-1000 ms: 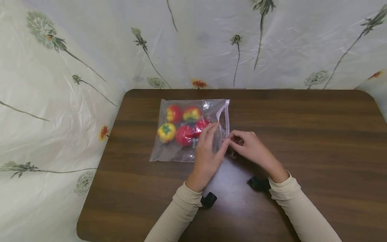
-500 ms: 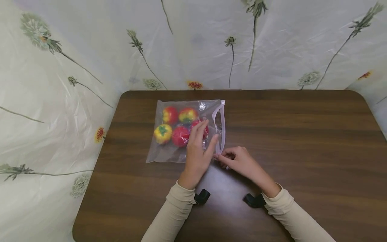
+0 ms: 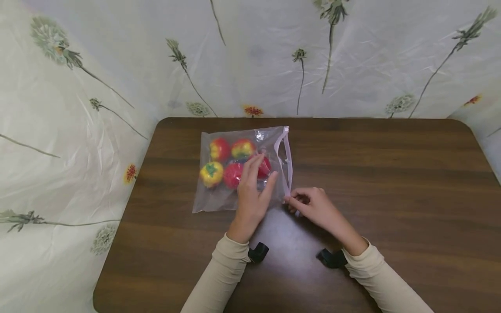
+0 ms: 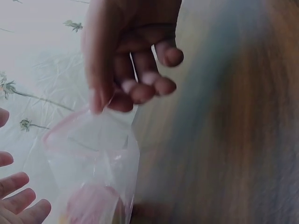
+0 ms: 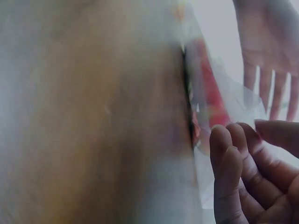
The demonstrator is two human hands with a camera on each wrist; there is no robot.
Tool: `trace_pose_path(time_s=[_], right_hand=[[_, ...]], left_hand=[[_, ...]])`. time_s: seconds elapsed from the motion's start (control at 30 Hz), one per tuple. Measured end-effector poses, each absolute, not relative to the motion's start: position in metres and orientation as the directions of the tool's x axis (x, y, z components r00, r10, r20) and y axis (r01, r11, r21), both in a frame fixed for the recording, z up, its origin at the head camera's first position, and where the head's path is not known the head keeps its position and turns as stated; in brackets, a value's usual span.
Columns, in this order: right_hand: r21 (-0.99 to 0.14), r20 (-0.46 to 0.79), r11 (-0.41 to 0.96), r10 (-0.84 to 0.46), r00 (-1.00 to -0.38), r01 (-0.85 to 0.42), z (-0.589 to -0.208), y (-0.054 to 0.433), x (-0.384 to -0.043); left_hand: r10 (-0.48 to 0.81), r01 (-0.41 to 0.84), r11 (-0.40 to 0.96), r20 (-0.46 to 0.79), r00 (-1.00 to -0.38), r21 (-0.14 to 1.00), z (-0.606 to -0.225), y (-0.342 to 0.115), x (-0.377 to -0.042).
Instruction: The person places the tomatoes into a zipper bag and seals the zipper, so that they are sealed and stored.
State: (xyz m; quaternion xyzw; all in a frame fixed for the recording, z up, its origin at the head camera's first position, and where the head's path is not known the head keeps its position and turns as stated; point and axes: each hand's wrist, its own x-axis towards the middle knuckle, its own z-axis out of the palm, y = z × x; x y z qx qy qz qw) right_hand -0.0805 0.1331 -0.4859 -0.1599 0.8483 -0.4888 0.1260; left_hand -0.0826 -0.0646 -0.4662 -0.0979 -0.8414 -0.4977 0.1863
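Observation:
A clear zip bag [image 3: 213,202] with a pinkish-white zip strip lies on the table, its mouth facing right and gaping along part of the strip. Inside are several round red and yellow vegetables, one yellow with a green star-shaped top [image 3: 212,174]. My right hand [image 3: 315,205] pinches the near corner of the bag's mouth between thumb and index finger; the right wrist view shows its other fingers [image 5: 227,172] curled. My left hand [image 3: 250,198] is over the bag with fingers extended, overlapping the red vegetables in the head view. Its spread fingertips [image 4: 39,210] also show in the left wrist view.
The brown wooden table [image 3: 383,174] has rounded corners and extends well to the right of the bag. Flower-printed plastic sheeting [image 3: 254,61] covers the walls behind and at the left. Dark wrist devices [image 3: 332,258] stick out from both cream sleeves.
My right hand has slid along the zip strip to its near corner. My left hand has drawn back from the strip, leaving a gap between the hands. The bag has turned slightly.

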Motion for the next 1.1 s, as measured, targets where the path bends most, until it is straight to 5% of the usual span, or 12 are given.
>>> trace_pose_path(time_s=[0.2, 0.37, 0.63, 1.1], right_hand=[[-0.831, -0.017, 0.528, -0.339, -0.941, -0.175, -0.476, 0.147, -0.085], [-0.711, 0.166, 0.639, -0.251, -0.954, -0.292, -0.469, 0.161, -0.090], [-0.501, 0.496, 0.746, -0.168, -0.852, -0.439, -0.456, 0.180, -0.098], [-0.610, 0.580, 0.591, -0.120, -0.806, -0.528, -0.431, 0.201, -0.112]], left_hand=[[-0.063, 0.315, 0.487, 0.392, -0.918, 0.815, -0.463, -0.070, -0.085], [-0.079, 0.323, 0.487, 0.409, -0.909, 0.812, -0.462, -0.077, -0.089], [-0.106, 0.317, 0.492, 0.418, -0.902, 0.811, -0.456, -0.086, -0.094], [-0.136, 0.355, 0.421, 0.445, -0.885, 0.835, -0.433, -0.099, -0.135]])
